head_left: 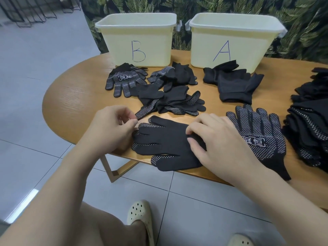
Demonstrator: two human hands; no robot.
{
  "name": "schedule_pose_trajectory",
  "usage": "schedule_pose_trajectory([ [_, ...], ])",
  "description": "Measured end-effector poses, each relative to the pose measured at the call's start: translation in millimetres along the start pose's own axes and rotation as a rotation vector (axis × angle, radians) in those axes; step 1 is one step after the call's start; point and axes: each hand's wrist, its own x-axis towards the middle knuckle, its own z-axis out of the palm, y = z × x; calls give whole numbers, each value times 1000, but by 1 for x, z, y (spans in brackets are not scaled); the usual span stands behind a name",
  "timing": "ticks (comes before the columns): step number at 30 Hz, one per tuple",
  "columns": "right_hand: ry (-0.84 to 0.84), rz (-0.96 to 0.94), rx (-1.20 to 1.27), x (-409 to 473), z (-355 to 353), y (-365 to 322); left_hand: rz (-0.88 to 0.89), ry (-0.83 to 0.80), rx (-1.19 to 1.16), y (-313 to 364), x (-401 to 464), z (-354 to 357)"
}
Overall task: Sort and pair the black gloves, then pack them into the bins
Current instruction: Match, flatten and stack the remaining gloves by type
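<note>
A stacked pair of black gloves [165, 139] lies flat at the table's near edge, dotted palm showing underneath. My left hand [110, 128] pinches the fingertips of that pair at its left end. My right hand [218, 139] grips the cuff end, fingers curled over the fabric. A dotted glove with a white logo [260, 137] lies just right of my right hand. More black gloves sit in loose heaps behind: a logo glove [126, 80], a tangled pile [170, 98], and plain ones [234, 82].
Two pale yellow bins stand at the back of the wooden table [74, 96]: bin B [138, 39] on the left, bin A [234, 38] on the right. A tall stack of gloves [310, 121] fills the right edge. Tiled floor and my sandalled feet lie below.
</note>
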Motion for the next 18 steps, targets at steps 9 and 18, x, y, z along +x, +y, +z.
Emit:
schedule_pose_trajectory([
  [9,-64,-41,52,4,13,-5,-53,-142,-54,-3,-3,3],
  [18,-76,-4,190,-7,17,1,-34,-66,-166,3,4,6],
])
